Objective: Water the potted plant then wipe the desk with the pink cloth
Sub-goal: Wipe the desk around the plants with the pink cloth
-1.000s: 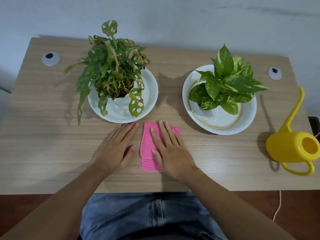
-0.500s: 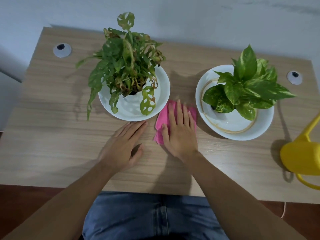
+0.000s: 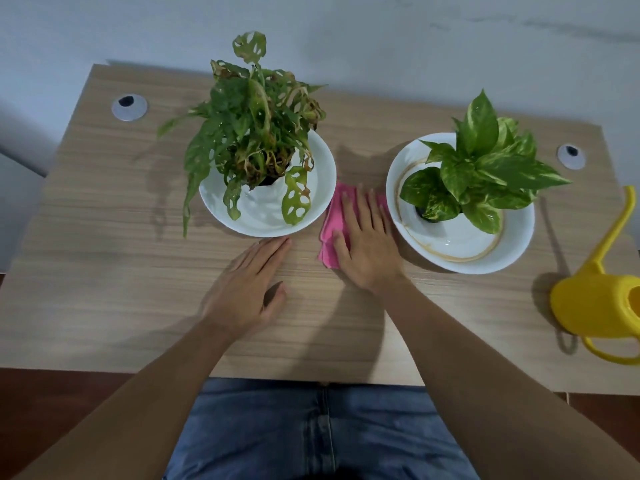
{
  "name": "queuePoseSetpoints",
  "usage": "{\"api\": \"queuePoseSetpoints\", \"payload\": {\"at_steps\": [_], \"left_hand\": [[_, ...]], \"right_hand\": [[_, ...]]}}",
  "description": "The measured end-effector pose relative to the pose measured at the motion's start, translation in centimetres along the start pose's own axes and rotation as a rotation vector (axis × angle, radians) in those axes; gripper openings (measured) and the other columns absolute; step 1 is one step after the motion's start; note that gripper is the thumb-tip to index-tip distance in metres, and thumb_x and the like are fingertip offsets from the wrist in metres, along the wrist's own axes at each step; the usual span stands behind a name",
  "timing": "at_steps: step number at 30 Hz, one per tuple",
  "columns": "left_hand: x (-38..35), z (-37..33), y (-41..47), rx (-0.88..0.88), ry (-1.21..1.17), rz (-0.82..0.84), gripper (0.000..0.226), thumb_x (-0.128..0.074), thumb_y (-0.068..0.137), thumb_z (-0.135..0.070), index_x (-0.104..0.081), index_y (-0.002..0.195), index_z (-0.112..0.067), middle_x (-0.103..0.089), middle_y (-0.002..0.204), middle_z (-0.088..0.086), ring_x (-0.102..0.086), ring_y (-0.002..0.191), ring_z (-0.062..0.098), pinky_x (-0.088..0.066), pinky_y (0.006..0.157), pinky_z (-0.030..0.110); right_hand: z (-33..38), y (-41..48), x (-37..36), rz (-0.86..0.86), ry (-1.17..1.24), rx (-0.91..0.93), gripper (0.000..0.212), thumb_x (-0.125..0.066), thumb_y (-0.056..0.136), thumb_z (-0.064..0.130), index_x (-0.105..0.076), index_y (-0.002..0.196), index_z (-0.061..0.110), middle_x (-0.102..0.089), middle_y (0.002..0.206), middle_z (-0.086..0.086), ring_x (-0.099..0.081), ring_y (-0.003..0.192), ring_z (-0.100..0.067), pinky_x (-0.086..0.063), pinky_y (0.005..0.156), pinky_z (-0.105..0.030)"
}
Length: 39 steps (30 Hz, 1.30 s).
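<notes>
Your right hand (image 3: 367, 251) lies flat, fingers spread, pressing on the pink cloth (image 3: 331, 226); the grip is released, palm down, not clenched around the fabric. The cloth lies on the table (image 3: 104, 271) in the gap between the two white dishes, its visible part to the left of your fingers. Your left hand (image 3: 247, 292) rests flat and released on the bare table, fingertips just beside the rim of the left dish (image 3: 322, 188). That dish carries the potted plant with holed leaves (image 3: 256, 133), several of them browned. The right dish (image 3: 512, 251), marked with a brown ring inside, carries the potted plant with variegated leaves (image 3: 481, 168). The yellow watering can (image 3: 595, 306) stands at the table's right edge, spout pointing away from you, well apart from both hands. The table is light wood-grain laminate with a round cable grommet (image 3: 129, 106) at the far left and another (image 3: 570, 156) at the far right. A pale wall (image 3: 381, 39) runs behind the table; reddish-brown floor (image 3: 52, 393) shows below its near edge.
</notes>
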State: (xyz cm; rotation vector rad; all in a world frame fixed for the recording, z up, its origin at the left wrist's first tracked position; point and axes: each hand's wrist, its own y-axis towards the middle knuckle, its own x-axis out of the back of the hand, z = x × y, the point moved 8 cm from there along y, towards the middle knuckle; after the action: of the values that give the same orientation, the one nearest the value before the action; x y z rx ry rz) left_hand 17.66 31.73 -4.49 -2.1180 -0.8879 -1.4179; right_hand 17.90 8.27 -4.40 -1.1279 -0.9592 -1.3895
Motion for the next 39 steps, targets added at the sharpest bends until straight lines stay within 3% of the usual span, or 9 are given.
{"api": "queuePoseSetpoints", "payload": {"at_steps": [10, 15, 20, 25, 33, 39], "left_hand": [[0.3, -0.1, 0.1, -0.003, -0.017, -0.068, 0.076, -0.052, 0.106, -0.038, -0.031, 0.175, -0.014, -0.029, 0.183, 0.002, -0.032, 0.168, 0.022, -0.028, 0.137, 0.047], [0.6, -0.3, 0.1, -0.003, -0.046, -0.102, 0.073, -0.057, 0.106, -0.032, -0.036, 0.173, -0.014, -0.034, 0.18, 0.001, -0.035, 0.166, 0.021, -0.031, 0.136, 0.047], [0.9, -0.5, 0.0, -0.011, -0.067, -0.133, 0.071, -0.06, 0.105, -0.027, -0.04, 0.171, -0.013, -0.038, 0.178, 0.002, -0.037, 0.165, 0.021, -0.033, 0.134, 0.047], [1.1, -0.4, 0.0, -0.029, -0.082, -0.174, 0.068, -0.06, 0.104, -0.025, -0.045, 0.169, -0.011, -0.037, 0.18, 0.003, -0.033, 0.168, 0.02, -0.031, 0.136, 0.045], [1.4, -0.5, -0.1, -0.058, -0.099, -0.196, 0.068, -0.058, 0.104, -0.018, -0.043, 0.17, -0.009, -0.036, 0.18, 0.004, -0.031, 0.169, 0.019, -0.029, 0.137, 0.046], [1.2, -0.8, 0.1, -0.089, -0.094, -0.191, 0.065, -0.05, 0.109, -0.018, -0.037, 0.172, -0.01, -0.031, 0.182, 0.002, -0.027, 0.17, 0.018, -0.031, 0.136, 0.049]], "right_hand": [[-1.1, -6.7, 0.0, -0.019, -0.043, -0.05, 0.072, -0.025, 0.117, 0.048, 0.002, 0.177, 0.02, 0.003, 0.185, -0.008, 0.002, 0.172, -0.025, -0.014, 0.136, -0.05], [-0.3, -3.4, -0.4, -0.018, -0.035, -0.082, 0.071, -0.02, 0.117, 0.052, -0.001, 0.177, 0.019, -0.002, 0.185, -0.01, 0.0, 0.172, -0.028, -0.01, 0.137, -0.05], [0.7, 3.7, -0.1, -0.043, 0.02, -0.119, 0.071, -0.025, 0.115, 0.049, -0.015, 0.176, 0.014, -0.014, 0.183, -0.018, -0.008, 0.17, -0.036, -0.006, 0.137, -0.052], [1.0, 6.8, -0.5, -0.029, 0.003, -0.182, 0.071, -0.021, 0.113, 0.051, -0.011, 0.177, 0.019, -0.01, 0.184, -0.014, -0.004, 0.171, -0.033, -0.002, 0.137, -0.051], [5.0, 1.4, -1.1, -0.087, 0.004, -0.229, 0.072, -0.017, 0.115, 0.053, -0.012, 0.176, 0.014, -0.012, 0.184, -0.013, -0.004, 0.171, -0.031, -0.007, 0.137, -0.052], [7.3, -3.3, -2.3, -0.071, -0.003, -0.148, 0.073, -0.02, 0.116, 0.053, -0.009, 0.176, 0.013, -0.006, 0.185, -0.012, 0.0, 0.171, -0.028, -0.008, 0.137, -0.049]]}}
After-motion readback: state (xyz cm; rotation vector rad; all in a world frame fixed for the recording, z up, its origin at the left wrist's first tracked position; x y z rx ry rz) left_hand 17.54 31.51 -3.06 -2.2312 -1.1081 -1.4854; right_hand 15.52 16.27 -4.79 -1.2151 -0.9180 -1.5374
